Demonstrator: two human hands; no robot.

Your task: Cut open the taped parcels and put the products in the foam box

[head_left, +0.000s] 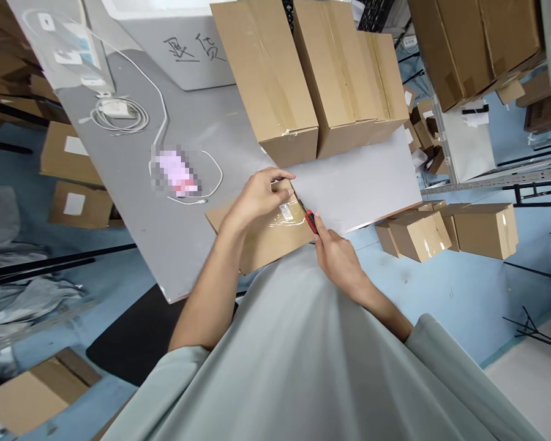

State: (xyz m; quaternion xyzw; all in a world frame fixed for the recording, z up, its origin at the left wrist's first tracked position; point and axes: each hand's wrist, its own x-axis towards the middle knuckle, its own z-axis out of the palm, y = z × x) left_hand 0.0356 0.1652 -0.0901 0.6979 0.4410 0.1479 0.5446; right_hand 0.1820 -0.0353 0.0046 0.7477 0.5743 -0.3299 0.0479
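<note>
A taped cardboard box [261,242] lies at the table's near edge, right in front of my body. A small white label [285,212] sits under clear tape on its top. My left hand [264,193] grips the box near its far corner, with the thumb on top and the fingers bent toward the far edge. In my right hand [337,257] is a red and black box cutter [310,220]. Its blade end touches the box's right edge, close to my left fingers.
Two large cardboard boxes [275,73] [344,73] stand at the table's back, beside a white bin [197,55] with handwriting. On the grey table [133,214] lie a coiled cable [122,115], a power strip [89,61] and a blurred pink item [177,171]. More boxes [422,233] stand to the right.
</note>
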